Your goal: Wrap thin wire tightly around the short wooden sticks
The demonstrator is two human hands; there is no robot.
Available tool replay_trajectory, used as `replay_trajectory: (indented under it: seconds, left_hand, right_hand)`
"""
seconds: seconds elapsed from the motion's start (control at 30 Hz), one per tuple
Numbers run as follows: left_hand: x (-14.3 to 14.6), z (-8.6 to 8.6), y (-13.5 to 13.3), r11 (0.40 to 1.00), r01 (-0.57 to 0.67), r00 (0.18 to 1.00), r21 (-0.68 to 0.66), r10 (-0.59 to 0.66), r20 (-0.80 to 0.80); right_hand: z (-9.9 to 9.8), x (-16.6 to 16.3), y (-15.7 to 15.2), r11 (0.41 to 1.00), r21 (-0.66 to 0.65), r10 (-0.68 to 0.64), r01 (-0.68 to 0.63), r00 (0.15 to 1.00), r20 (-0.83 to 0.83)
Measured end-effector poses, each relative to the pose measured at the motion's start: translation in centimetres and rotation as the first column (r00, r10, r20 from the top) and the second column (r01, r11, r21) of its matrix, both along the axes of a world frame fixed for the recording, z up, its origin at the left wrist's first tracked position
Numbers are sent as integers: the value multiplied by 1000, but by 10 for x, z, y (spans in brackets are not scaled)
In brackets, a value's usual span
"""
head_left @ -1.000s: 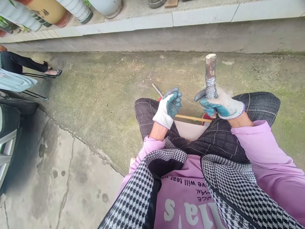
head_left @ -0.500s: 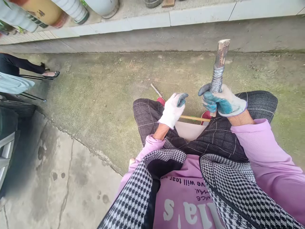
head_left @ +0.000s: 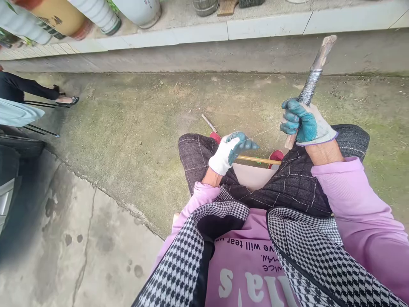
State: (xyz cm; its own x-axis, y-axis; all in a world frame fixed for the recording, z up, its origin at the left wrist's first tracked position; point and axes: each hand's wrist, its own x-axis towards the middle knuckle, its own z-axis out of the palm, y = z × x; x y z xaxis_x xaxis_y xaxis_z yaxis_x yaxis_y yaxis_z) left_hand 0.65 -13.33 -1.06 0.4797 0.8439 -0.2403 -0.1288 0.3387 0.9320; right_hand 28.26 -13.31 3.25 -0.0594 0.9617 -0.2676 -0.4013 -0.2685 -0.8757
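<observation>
My right hand, in a white glove with a blue-green palm, wraps round the lower part of a wooden stick. Grey wire is wound in tight coils about the stick's middle, just above my fist. The stick's top leans away to the right, and its short lower end shows beneath the fingers. My left hand, gloved alike, is over my left knee with its fingers drawn together. A fine strand of wire runs from those fingers across the gap toward my right hand.
A thin yellowish rod lies crosswise between my knees, by a pale sheet. Beyond my left knee is a short stick on the ground. Pots line the ledge ahead. Far left are another person's legs and a vehicle.
My right hand has moved rightward and tilted the wire-wound stick to the right. My left hand has lowered slightly and turned, its fingers now pointing right. The wire strand shows more clearly.
</observation>
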Motion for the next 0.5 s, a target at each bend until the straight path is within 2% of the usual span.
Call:
replay_trajectory:
  seconds: [0.07,0.1,0.17,0.23,0.33,0.43,0.5]
  left_hand:
    - [-1,7,0,999,22,995,-28,-19,95]
    - [-1,11,3,999,41,995,-34,-37,93]
    - [-4,17,13,997,80,997,-22,-80,-8]
    - [-6,20,32,993,109,979,35,-102,-176]
    - [-6,21,72,990,93,935,102,-51,-352]
    - [-11,22,108,987,53,902,153,18,-431]
    - [-20,23,123,986,37,889,164,42,-455]
  right_hand:
    - [-2,6,3,1000,-4,-3,3,1000,-4]
    - [-2,10,5,1000,-3,-6,6,1000,0]
    - [-2,19,11,999,3,-32,32,999,27]
    - [0,29,20,997,0,-80,80,994,71]
    - [6,41,40,989,-37,-140,146,980,140]
    - [9,54,63,977,-57,-189,204,961,202]
    - [6,65,78,969,-52,-222,242,943,248]
